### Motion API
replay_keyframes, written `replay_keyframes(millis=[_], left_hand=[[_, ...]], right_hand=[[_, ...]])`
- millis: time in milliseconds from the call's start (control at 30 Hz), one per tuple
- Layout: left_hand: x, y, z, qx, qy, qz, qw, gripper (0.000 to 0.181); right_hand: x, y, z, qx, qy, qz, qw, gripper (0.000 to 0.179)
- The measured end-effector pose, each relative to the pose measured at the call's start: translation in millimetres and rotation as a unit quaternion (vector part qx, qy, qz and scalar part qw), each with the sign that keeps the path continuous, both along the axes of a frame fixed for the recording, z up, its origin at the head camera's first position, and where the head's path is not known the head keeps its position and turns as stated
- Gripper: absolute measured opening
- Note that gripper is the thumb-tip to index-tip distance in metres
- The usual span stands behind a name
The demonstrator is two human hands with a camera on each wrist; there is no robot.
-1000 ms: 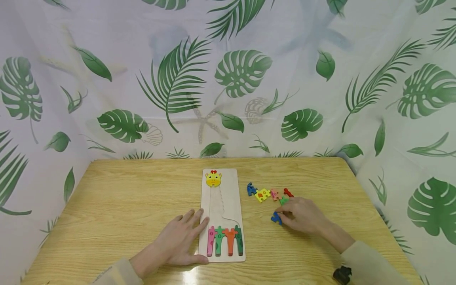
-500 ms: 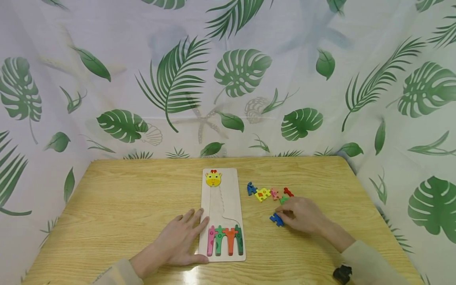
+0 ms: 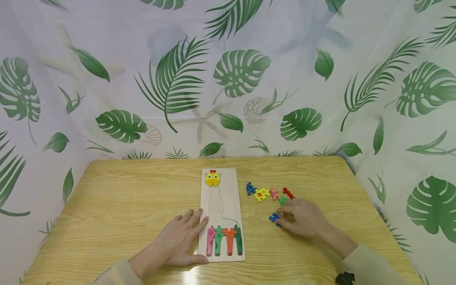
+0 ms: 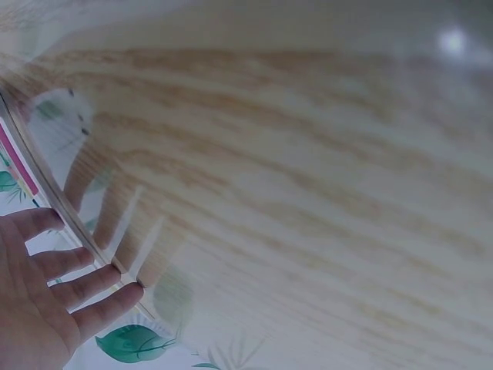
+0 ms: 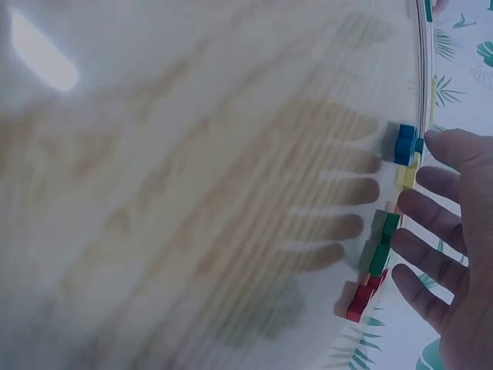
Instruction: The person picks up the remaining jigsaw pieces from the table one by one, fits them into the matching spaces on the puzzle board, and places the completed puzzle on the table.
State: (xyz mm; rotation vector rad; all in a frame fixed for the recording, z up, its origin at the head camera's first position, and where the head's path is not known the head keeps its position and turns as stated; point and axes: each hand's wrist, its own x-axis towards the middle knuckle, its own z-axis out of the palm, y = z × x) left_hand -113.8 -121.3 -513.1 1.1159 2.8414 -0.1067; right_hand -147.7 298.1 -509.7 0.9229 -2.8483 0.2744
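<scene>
Right hand [image 3: 302, 218]: here it is, low over the tabletop [image 3: 142, 190] to the right of the board [image 3: 229, 190], thumb and forefinger pinching the edge of the blue piece [image 3: 273, 219]; the other fingers sit apart and loosely bent.
Blue piece: on the tabletop at the fingertips, well apart from the board, its notched end facing left.
Weight and feel: looks like painted wood, so I'd call it light, stiff and hard, with no give under a squeeze.
Slip: smooth paint could skid between dry fingertips, though the right wrist view shows a good thick side wall to press on.
Weak spots: probably sturdy overall; the narrow knobs would be the first thing to chip.
Best hold: opposite side walls, thumb against forefinger, knobs and notches left free.
Left hand [image 3: 181, 240]: spread out, fingertips along the board's left edge, thumb by the lower corner.
Board: flat and pale, giraffe head [image 3: 212, 179] seated up top, pink leg [image 3: 210, 240], green leg [image 3: 218, 240], orange leg [image 3: 230, 240] and dark green leg [image 3: 239, 240] lined up below, bare outline between.
Loose row: second blue piece [image 3: 251, 189], yellow piece [image 3: 261, 194], pink piece [image 3: 274, 193], red piece [image 3: 288, 192], and green piece [image 3: 283, 200] partly tucked behind the right hand.
</scene>
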Motion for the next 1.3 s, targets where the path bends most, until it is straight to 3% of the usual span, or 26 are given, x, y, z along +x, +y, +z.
replay_keyframes(millis=[300,733,1033,1300], left_hand=[[1.3,-0.3,1.1,0.001,0.002,0.000,1.0000,0.110],[0.8,0.4,2.3,-0.003,-0.001,-0.001,1.0000,0.110],[0.6,0.1,1.5,-0.005,0.003,-0.005,1.0000,0.110],[0.6,-0.2,-0.2,-0.004,0.004,-0.003,1.0000,0.111]], right_hand=[[7.4,-5.4,1.9,0.042,-0.027,-0.033,0.9982,0.044],[8.8,-10.1,-0.4,0.035,-0.045,-0.031,0.9979,0.029],[6.2,-13.5,-1.8,0.004,-0.065,-0.009,0.9979,0.023],[4.7,-16.6,0.7,0.010,-0.091,0.002,0.9958,0.024]])
